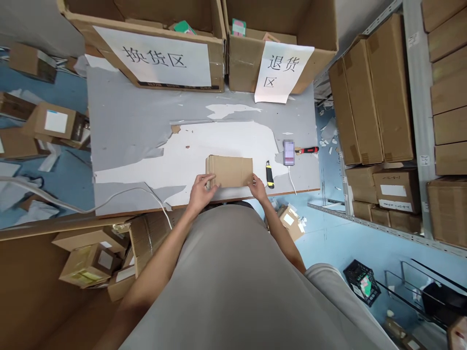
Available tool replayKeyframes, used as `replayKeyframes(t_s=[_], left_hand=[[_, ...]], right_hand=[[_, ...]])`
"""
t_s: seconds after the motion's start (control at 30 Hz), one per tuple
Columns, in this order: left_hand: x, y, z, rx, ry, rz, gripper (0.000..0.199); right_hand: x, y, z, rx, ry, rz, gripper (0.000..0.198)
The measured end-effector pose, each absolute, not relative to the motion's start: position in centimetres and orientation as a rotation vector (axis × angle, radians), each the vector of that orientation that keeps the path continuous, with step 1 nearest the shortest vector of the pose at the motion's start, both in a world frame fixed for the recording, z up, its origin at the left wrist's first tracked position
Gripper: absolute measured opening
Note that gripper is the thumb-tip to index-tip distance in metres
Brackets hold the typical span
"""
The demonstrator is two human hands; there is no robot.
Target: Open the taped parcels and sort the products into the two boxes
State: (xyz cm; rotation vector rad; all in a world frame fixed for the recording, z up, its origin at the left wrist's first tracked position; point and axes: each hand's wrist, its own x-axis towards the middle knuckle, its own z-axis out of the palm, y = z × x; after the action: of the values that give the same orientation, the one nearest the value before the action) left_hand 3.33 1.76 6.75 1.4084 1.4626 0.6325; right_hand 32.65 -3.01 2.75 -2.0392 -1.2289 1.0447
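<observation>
A small brown cardboard box (233,171) lies on the worn tabletop at its front edge, close to my body. My left hand (203,191) grips its left end, the thumb on the near corner and the fingers at the side. At the opposite end, my right hand (258,187) pinches the near right corner. Just right of the box is a yellow and black box cutter (269,175). Farther right, a phone (289,152) with a lit screen lies beside a red and black handled tool (307,150).
Two open cartons with paper signs, a left carton (146,82) and a right carton (241,73), stand along the table's back. A white cable (120,194) crosses the left front. Below left, a large carton (32,282) holds boxes. Shelves of cartons (392,97) rise at right.
</observation>
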Motion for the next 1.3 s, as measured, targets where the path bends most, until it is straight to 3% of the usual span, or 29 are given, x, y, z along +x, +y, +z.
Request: replayKeyframes(t_s=[0.13,0.3,0.63,0.8,1.1,1.3], left_hand=[[1.9,1.8,4.3,1.253,1.601,0.619,0.041],[-0.7,1.9,2.3,1.133,1.695,0.698,0.037],[-5.4,1.9,-0.5,0.892,1.747,0.742,0.052],[-4.5,0.3,-0.5,0.625,1.689,0.657,0.069],[-0.3,0.5,0.4,0.918,1.606,0.521,0.044],[-0.6,0.3,1.4,0.989,1.491,0.530,0.070]], right_hand=[[30.2,-3.6,4.4,-2.048,-1.338,1.150,0.070],[27.4,-4.1,8.6,-1.888,-1.581,1.148,0.058],[19.9,-2.3,13.5,-1.408,-1.868,1.357,0.060],[23.4,-2.3,11.3,-1.571,-1.732,1.284,0.069],[32.3,-3.7,3.5,-1.841,-1.020,1.394,0.091],[30.2,-4.8,1.7,-1.948,-0.928,1.254,0.066]])
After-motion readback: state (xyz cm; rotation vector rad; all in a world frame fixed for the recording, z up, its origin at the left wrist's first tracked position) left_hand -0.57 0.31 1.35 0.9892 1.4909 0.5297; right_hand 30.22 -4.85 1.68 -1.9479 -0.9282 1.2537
